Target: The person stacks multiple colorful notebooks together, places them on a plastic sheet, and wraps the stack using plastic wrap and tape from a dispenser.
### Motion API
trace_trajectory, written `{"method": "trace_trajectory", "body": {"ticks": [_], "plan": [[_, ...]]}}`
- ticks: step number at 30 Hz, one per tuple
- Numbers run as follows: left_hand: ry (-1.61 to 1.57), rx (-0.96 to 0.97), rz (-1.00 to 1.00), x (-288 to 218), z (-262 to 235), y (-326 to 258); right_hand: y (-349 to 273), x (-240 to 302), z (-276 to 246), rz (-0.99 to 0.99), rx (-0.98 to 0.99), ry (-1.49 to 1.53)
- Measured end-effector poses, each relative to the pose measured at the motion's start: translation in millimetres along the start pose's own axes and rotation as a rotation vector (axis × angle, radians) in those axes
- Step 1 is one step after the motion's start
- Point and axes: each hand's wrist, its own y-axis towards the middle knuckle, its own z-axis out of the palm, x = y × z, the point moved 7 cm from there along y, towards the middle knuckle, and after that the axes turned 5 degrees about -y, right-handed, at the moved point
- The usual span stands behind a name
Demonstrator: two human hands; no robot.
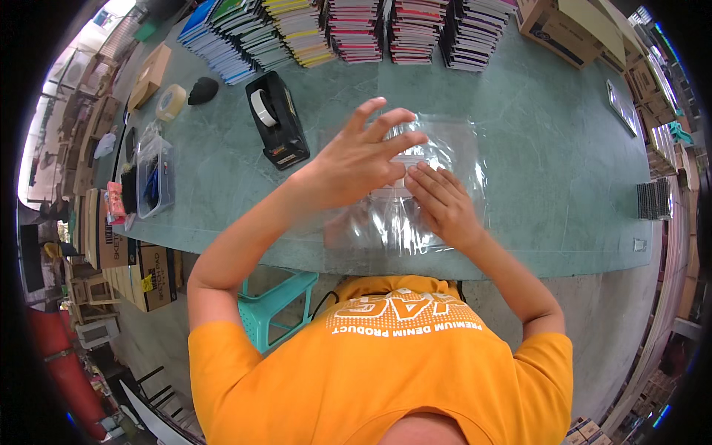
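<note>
Sheets of clear plastic film or bags [456, 141] lie on the green table in front of me, shiny and wrinkled. A small pale strip [400, 178] shows on the plastic between my hands; its kind is too unclear to name. My left hand [360, 157] hovers over the left part of the plastic with its fingers spread, its lowest fingertip close to the strip. My right hand [445, 205] lies palm down on the plastic, fingers stretched side by side, tips at the strip's right end. Neither hand visibly grips anything. A black tape dispenser [285, 137] stands left of the plastic.
Stacks of notebooks [356, 33] line the table's far edge. Open cardboard boxes [571, 30] sit far right, dark stacked pads [653, 200] at the right edge. On the left are a tape roll [171, 102] and a clear plastic bin [157, 182]. A green stool [271, 308] stands below.
</note>
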Motion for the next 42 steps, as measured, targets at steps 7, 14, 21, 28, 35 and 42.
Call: {"method": "trace_trajectory", "body": {"ticks": [7, 14, 21, 28, 35, 42], "plan": [[-0.097, 0.152, 0.012, 3, 25, 23, -5, 3, 6, 0.085, -0.044, 0.102], [0.163, 0.402, -0.155, 17, 12, 27, 6, 11, -11, 0.031, -0.056, -0.083], [-0.085, -0.172, -0.292, -2, 13, -50, 18, -15, -6, 0.05, 0.014, 0.268], [-0.274, -0.376, -0.325, -20, 1, -38, 18, -14, 1, 0.066, 0.062, 0.296], [-0.271, -0.423, -0.455, -9, 36, -66, 20, -13, 1, 0.066, 0.098, 0.323], [-0.507, -0.591, -0.481, 1, 29, -63, 24, -11, 0, 0.062, 0.007, 0.292]]}}
